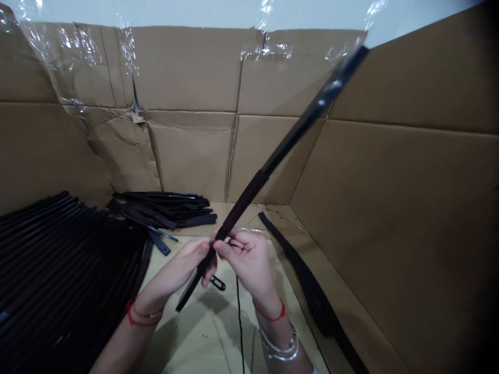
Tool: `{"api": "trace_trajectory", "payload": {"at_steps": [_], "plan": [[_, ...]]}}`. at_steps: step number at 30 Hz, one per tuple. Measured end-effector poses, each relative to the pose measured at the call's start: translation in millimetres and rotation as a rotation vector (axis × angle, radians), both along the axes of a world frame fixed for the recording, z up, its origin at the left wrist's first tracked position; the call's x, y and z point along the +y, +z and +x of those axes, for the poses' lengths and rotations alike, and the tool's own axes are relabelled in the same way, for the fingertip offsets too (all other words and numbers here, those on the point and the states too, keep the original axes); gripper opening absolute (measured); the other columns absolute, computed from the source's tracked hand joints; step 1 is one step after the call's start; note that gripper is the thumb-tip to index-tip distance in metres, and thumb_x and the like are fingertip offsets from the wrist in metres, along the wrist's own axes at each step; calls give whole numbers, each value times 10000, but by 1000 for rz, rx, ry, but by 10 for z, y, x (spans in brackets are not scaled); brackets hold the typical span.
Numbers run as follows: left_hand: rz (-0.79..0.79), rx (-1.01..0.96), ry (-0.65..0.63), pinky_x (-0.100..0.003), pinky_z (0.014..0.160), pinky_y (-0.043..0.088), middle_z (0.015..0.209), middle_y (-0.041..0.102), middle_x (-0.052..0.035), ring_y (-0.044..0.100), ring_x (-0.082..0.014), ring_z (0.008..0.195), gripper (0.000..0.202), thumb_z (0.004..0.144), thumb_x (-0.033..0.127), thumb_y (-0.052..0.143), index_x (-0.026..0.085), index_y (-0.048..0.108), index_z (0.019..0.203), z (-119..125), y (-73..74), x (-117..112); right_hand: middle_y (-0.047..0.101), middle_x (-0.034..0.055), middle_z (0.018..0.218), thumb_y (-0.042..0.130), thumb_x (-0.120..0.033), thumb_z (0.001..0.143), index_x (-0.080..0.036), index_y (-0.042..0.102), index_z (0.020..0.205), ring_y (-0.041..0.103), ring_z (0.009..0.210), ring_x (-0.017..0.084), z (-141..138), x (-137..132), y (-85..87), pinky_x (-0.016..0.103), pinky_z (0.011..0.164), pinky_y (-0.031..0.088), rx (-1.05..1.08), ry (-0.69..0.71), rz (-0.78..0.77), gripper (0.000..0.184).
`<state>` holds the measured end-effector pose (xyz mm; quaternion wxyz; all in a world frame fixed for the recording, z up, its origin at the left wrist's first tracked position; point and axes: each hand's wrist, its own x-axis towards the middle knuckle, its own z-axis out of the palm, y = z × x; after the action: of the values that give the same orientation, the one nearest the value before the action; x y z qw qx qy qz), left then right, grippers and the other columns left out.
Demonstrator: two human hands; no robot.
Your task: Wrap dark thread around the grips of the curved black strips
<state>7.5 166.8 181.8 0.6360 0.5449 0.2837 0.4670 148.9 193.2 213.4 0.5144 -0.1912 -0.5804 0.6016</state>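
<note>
Because both your hands meet on the long black wiper blade [249,195], its whole length is balanced on one short grip, with the upper end reaching toward 1 o'clock and the lower end toward 7 o'clock. Your left hand [171,275] is nearly closed, thumb and fingers pinching the blade just below its dark sleeve. Your right hand [249,259] is curled in the same way, its thumb and fingertips holding the blade right beside your left. The long free upper end gives the blade leverage, so a twist or loose pinch could let it swing and strike the cardboard wall [390,208] at 3 o'clock, or bend at the sleeve. If it slipped, it could drop onto the pile of black strips [62,254] at 9 o'clock or the smaller stack [163,210] at 11 o'clock and get mixed in. The small black clip [217,282] lies on the pale mat [202,332] just below your hands, where a dropped end could knock it away. The thin black cord [239,322] running down toward 6 o'clock could also snag a hand. A long black strip [312,280] lies at 4 o'clock.
</note>
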Motion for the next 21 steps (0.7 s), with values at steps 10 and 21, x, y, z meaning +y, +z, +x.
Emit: {"api": "trace_trajectory", "payload": {"at_steps": [10,21], "plan": [[-198,-292,-131,-152,360,102,510,188,100,86,-29,399,567,810,725,481,172,400,713,217,42,-136,605,31,617,757,-361,800,-115,713,791,567,499,116,78,-96,61,168,437,449,-40,50,-16,250],[-198,-71,-250,-198,274,257,357,362,19,310,-77,257,795,702,899,282,146,516,601,144,-146,-15,630,41,630,834,-426,705,-86,738,923,577,489,132,71,-69,67,204,456,511,-40,153,-60,415]]}}
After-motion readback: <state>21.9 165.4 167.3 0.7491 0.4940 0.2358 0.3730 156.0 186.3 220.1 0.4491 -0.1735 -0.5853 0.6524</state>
